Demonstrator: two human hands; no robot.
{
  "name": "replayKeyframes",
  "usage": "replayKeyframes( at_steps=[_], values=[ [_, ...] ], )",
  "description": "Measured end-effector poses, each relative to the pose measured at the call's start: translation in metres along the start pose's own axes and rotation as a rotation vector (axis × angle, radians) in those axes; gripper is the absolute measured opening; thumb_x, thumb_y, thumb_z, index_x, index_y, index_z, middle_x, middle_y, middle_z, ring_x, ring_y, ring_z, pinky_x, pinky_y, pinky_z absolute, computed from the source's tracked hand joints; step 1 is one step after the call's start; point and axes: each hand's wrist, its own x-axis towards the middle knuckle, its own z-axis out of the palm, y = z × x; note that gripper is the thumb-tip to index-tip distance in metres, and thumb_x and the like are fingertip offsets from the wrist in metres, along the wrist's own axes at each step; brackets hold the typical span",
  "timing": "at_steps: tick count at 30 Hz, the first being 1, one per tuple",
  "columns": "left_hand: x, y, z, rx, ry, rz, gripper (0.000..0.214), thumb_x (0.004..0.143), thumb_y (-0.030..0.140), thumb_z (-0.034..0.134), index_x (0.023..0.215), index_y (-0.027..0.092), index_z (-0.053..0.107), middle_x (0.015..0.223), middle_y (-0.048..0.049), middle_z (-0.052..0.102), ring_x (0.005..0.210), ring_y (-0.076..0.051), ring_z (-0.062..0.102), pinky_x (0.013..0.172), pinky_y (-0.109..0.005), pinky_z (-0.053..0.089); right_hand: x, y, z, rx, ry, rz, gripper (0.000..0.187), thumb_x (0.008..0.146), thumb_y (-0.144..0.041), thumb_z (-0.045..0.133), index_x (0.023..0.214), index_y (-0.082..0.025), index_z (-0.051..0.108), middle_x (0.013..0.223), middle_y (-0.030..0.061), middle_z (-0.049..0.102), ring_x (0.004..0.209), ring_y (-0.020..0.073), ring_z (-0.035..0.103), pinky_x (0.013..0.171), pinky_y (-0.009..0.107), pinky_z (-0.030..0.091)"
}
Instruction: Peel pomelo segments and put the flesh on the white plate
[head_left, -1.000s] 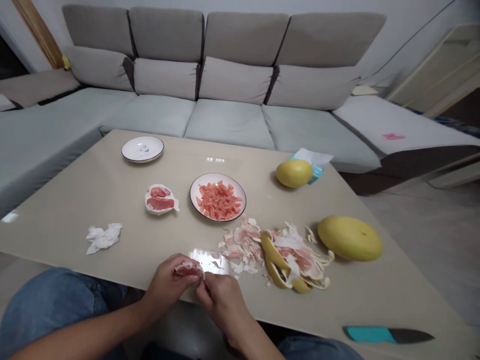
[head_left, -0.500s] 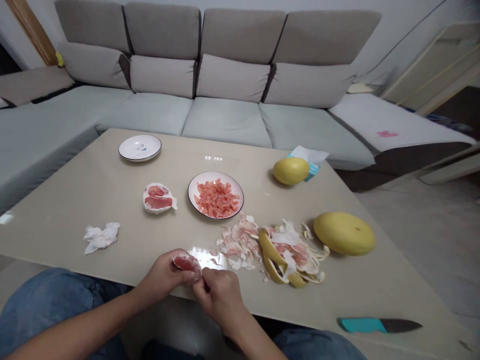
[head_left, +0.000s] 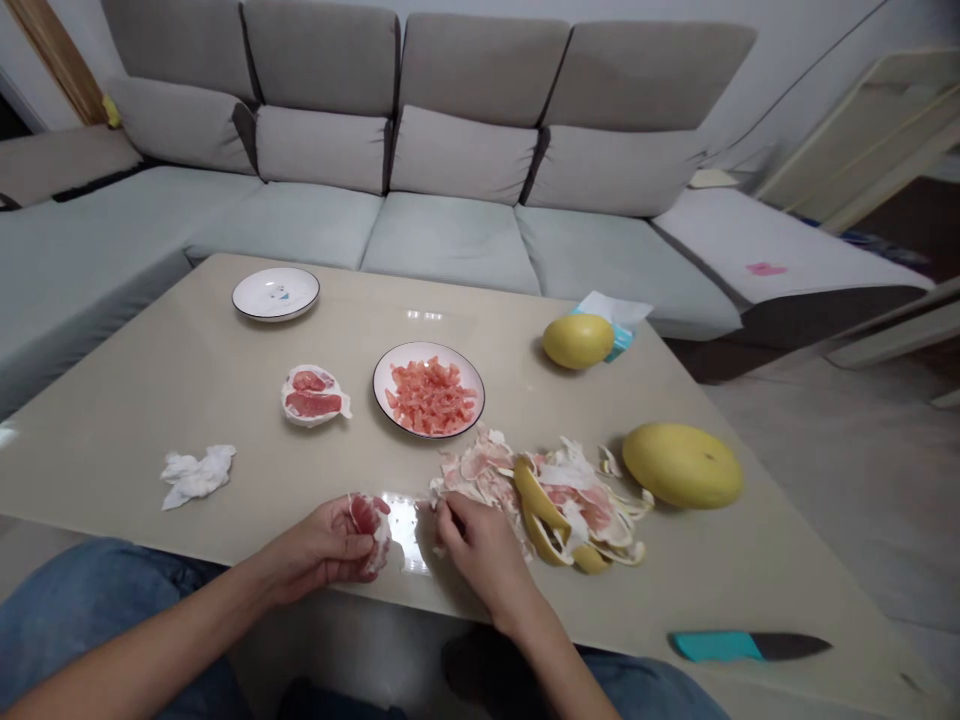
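My left hand (head_left: 326, 545) is closed around a pink pomelo segment (head_left: 366, 514) at the table's near edge. My right hand (head_left: 480, 545) has its fingers pinched together at the left edge of the peel and membrane pile (head_left: 547, 495); what it pinches is too small to make out. A white plate of pink fruit pieces (head_left: 429, 396) sits beyond my hands. Left of that plate lies a partly peeled pomelo chunk (head_left: 313, 394).
Two whole yellow pomelos (head_left: 681, 465) (head_left: 577, 340) rest at the right. A teal-handled knife (head_left: 746, 646) lies near the right front edge. An empty white plate (head_left: 275, 292) stands at the back left, a crumpled tissue (head_left: 196, 473) at the left, a tissue pack (head_left: 621, 318) behind the smaller pomelo.
My right hand left the segment and moved right to the peel pile. My left hand kept hold of the segment and turned it a little.
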Motion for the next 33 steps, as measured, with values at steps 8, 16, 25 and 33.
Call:
replayKeyframes(
  at_steps=[8,16,25,33],
  values=[
    [0.002,0.000,-0.003,0.053,0.062,-0.004,0.037,0.071,0.022,0.079,0.102,0.019,0.060,0.083,-0.0025,0.062,0.061,-0.009,0.055,0.063,-0.026,0.051,-0.002,0.012,-0.001,-0.390,0.102,0.042,0.041,0.094,-0.037,0.045,0.060,-0.019,0.059,0.057,0.0066,0.065,0.052,0.0173,0.058,0.052,0.028,0.024],
    [0.009,-0.010,0.006,0.319,0.305,0.228,0.034,0.063,0.029,0.082,0.084,0.016,0.059,0.074,-0.0001,0.065,0.065,-0.013,0.058,0.061,-0.024,0.047,-0.017,-0.025,0.009,0.072,-0.098,-0.067,0.020,0.091,-0.037,0.054,0.082,-0.021,0.062,0.070,-0.0002,0.065,0.062,0.0133,0.058,0.058,0.021,0.035],
    [0.006,-0.018,0.005,0.683,0.316,0.295,0.019,0.067,0.026,0.077,0.072,0.016,0.061,0.066,0.0025,0.060,0.063,-0.013,0.054,0.058,-0.022,0.042,-0.025,-0.031,0.025,-0.065,-0.172,-0.120,0.016,0.082,-0.020,0.050,0.067,-0.018,0.056,0.061,-0.0003,0.061,0.053,0.0118,0.051,0.051,0.024,0.024],
    [0.006,-0.021,0.000,0.620,0.226,0.240,0.019,0.070,0.027,0.075,0.075,0.015,0.061,0.067,0.0024,0.059,0.063,-0.012,0.053,0.058,-0.022,0.040,-0.021,-0.025,0.038,0.136,-0.161,-0.054,0.025,0.073,-0.018,0.051,0.050,-0.017,0.041,0.045,-0.0066,0.037,0.046,0.0067,0.031,0.047,0.021,0.017]
  ],
)
